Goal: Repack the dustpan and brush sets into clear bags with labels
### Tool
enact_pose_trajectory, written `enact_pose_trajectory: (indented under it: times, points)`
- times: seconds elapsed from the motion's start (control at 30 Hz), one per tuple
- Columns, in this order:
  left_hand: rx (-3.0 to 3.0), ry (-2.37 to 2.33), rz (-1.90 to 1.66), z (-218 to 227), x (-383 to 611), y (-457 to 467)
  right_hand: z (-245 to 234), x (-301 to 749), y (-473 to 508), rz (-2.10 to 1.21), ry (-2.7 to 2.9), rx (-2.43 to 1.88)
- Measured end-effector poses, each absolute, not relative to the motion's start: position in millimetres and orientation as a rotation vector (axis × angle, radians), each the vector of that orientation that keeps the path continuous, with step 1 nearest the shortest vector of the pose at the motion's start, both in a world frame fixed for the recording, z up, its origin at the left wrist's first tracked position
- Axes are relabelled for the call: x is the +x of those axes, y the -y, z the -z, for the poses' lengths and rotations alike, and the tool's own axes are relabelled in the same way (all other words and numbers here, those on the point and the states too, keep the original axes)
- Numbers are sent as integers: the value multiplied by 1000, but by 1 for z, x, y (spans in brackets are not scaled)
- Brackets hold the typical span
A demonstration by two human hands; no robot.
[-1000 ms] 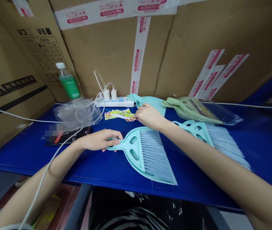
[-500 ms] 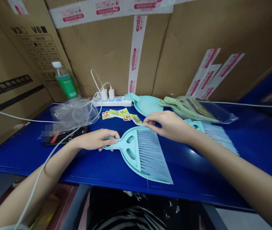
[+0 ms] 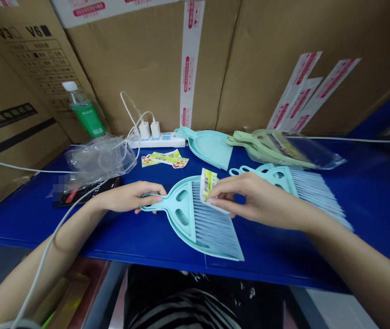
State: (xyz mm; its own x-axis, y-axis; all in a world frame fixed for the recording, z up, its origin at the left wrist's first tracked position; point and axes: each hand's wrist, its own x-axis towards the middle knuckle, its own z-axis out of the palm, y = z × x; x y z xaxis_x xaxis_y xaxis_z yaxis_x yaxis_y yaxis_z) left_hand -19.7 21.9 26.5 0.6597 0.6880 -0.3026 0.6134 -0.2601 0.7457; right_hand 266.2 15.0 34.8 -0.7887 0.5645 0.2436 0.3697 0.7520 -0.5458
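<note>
A light teal hand brush lies flat on the blue table, bristles pointing toward me. My left hand is closed around its handle. My right hand pinches a small yellow and white label and holds it over the top of the bristles. Several more labels lie on the table behind the brush.
A second teal brush lies to the right, a teal dustpan behind. Bagged green sets sit at the back right. A power strip, green bottle, crumpled plastic bag and cardboard boxes line the back.
My right hand picked a label from the pile at the back and brought it toward me over the brush's bristles. My left hand stayed on the handle.
</note>
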Motion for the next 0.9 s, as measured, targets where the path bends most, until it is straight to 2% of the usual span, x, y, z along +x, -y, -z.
enact_pose_trajectory:
  times: [0.17, 0.23, 0.4, 0.47, 0.9]
  points:
    - [1961, -1013, -99, -26, -19, -22, -40, 264, -10, -994, 2645, -667]
    - [1953, -1016, -94, -26, -19, -22, -39, 265, -12, -1026, 2681, -660]
    - [1952, -1014, -88, -27, -19, -21, -26, 273, -22, -419, 2626, -902]
    - [1962, -1015, -89, -27, -20, -21, -19, 275, -23, -311, 2645, -949]
    - [1950, -988, -79, -26, -21, -22, -17, 270, -16, -447, 2898, -1074]
